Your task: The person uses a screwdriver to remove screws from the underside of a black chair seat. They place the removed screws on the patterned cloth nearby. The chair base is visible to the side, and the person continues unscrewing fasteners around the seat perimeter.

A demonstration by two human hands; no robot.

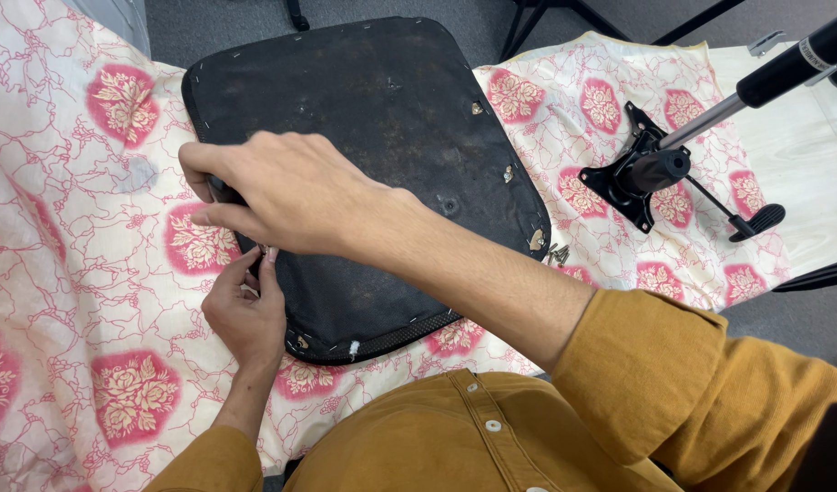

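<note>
So from the head cam looking straight down: there's an upturned office chair seat [382, 155], black fabric underside facing up, lying on a cream cloth with pink rose print [81, 273]. The right hand [277, 196] reaches across the body and sits on the seat's left edge, fingers curled over and thumb tucked under, so it's gripping the rim of the seat right there. Just below those fingers the left hand [247, 314] comes up from the bottom, and its fingertips [265, 258] are pinched tight together on something tiny and pale at the seat edge, touching the rim just beneath the right hand's thumb. Could be a staple or a little pin, honestly too small to tell. A row of small light staples [350, 348] runs along the seat's near edge, down and to the right of the left hand's fingers. Further right from both hands, a few small metal brackets [536, 240] sit on the seat's right side, and a couple more bits lie just off that edge on the cloth. Well apart from the fingers, way over on the right, the chair's black mounting plate [639, 178] with the gas lift cylinder [765, 77] sticking out of it lies on the cloth, with a black lever paddle [757, 221] near it. Mustard-yellow shirt sleeves [655, 364] fill the bottom of the shot.
</note>
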